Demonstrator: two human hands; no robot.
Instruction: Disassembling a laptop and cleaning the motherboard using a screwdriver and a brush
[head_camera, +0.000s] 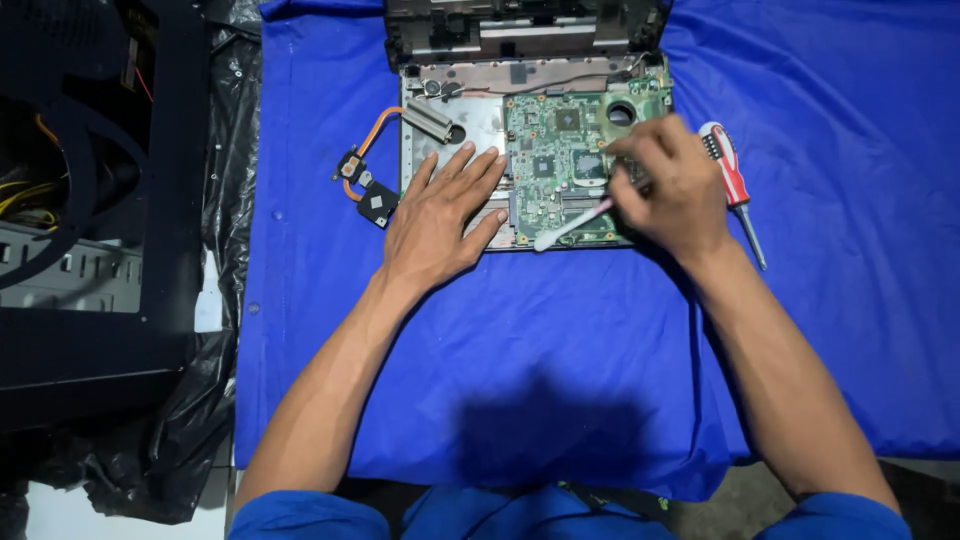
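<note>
Far to the left, at nine o'clock, sits a dark metal computer case with yellow wires inside. It rests on crinkly black plastic sheeting. Next comes a big blue cloth that covers the table.

On the cloth, at about eleven o'clock from the left hand, lies a copper heat pipe with small black pads on its ends. It lies just beside the left edge of the opened laptop base.

The left hand lies flat with its fingers spread wide. It holds nothing. It presses down on the lower left part of the laptop base, and its fingertips point to one o'clock, toward the green circuit board.

The green circuit board sits inside the laptop base, near twelve o'clock in the view. It has small dark chips on it and a round hole at its top right corner.

The right hand is curled up tight over the right side of the board. It grips a thin white stick tool, like a little brush handle. The white end pokes out toward eight o'clock, over the lower edge of the board.

Just to the right of that hand, at three o'clock, a red and white screwdriver lies on the cloth. Its metal tip points to five o'clock.
</note>
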